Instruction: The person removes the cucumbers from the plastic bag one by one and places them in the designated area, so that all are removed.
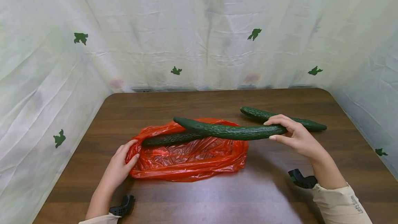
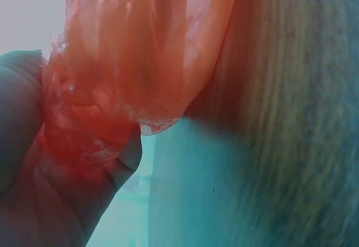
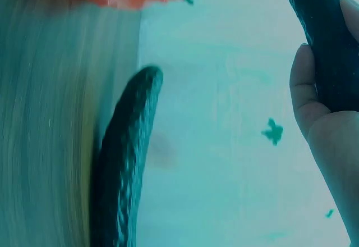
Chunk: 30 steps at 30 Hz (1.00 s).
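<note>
A red plastic bag point(image 1: 186, 174) lies with its mouth spread wide at the middle of the table. At the bag's left end, my left hand point(image 1: 119, 163) holds the rim between thumb and fingers; the thin plastic point(image 2: 134, 50) fills the left wrist view. One cucumber point(image 1: 168, 140) rests inside the bag along the far side. Above it, a second cucumber point(image 1: 233, 132) is held nearly level by its right end in my right hand point(image 1: 295, 136), its left part over the bag. A third cucumber point(image 1: 308, 124) lies on the table behind my right hand.
The brown wooden table point(image 1: 199, 199) ends at a white curtain point(image 1: 205, 44) with green leaf shapes behind and at both sides. Black wrist devices show at my left wrist point(image 1: 122, 207) and right wrist point(image 1: 301, 179).
</note>
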{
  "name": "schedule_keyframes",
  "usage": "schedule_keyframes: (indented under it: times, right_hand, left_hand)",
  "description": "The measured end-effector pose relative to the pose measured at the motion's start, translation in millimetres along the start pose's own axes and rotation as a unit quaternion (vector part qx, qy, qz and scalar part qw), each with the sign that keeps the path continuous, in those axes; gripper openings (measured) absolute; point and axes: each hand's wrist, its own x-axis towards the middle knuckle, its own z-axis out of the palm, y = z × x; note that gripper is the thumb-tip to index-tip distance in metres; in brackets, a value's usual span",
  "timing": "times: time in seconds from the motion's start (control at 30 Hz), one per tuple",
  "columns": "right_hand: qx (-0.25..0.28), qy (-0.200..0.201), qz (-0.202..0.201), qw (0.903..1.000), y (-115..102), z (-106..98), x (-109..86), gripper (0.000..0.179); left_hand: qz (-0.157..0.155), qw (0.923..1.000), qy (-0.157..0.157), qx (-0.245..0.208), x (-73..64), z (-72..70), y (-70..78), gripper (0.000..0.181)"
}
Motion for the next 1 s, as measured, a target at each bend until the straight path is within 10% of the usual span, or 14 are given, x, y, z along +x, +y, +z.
schedule_keyframes:
  times: [1.0]
  right_hand:
    - [-0.169,0.100,0.174,0.9651,40.7,-69.1,-103.7,0.041]
  left_hand:
    - [-0.006,1.0000,-0.005,-0.002,-1.0,0.5,-1.6,0.052]
